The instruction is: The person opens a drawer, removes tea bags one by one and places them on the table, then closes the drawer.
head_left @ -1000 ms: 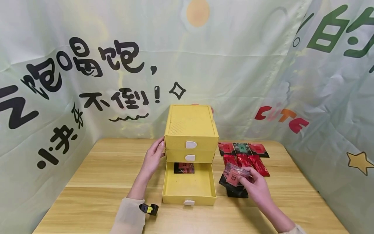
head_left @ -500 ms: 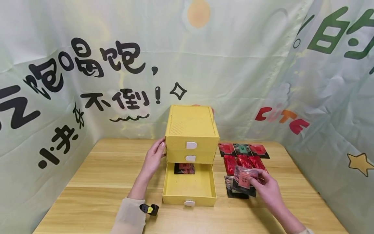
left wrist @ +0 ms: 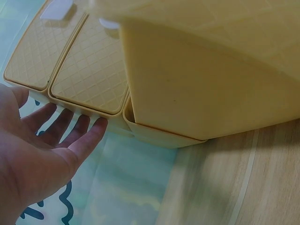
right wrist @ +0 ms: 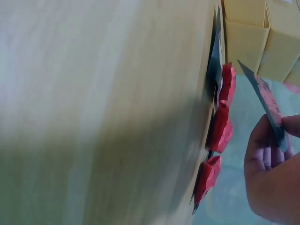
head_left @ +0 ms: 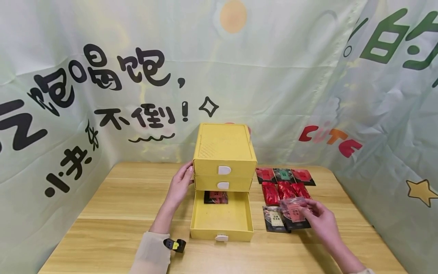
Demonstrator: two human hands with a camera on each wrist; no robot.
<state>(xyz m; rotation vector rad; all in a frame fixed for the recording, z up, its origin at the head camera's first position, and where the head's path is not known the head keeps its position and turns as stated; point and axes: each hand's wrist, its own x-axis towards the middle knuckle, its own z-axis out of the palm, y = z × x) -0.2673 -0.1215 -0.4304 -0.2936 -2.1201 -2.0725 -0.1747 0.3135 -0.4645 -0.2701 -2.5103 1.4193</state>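
A yellow cabinet (head_left: 224, 142) with white drawer pulls stands on the table, its bottom drawer (head_left: 222, 219) pulled out. At the back of that drawer lies a dark packet (head_left: 216, 197) with a pink label. My left hand (head_left: 178, 186) rests against the cabinet's left side; in the left wrist view its extended fingertips touch the edge. My right hand (head_left: 323, 220) pinches a flat black packet (head_left: 295, 214) with a pink label between thumb and fingers. That packet is tilted above the table in the right wrist view. Left of it lies a black packet (head_left: 275, 219) with a cream label.
Behind the held packet lies a row of shiny red packets (head_left: 270, 193). Farther back is a row of flat packets, one with a green label (head_left: 283, 174). Printed cloth (head_left: 291, 95) encloses the table's back and sides.
My right hand has carried the pink-labelled packet rightward, uncovering the cream-labelled one beneath. The left hand and the drawer have stayed put.
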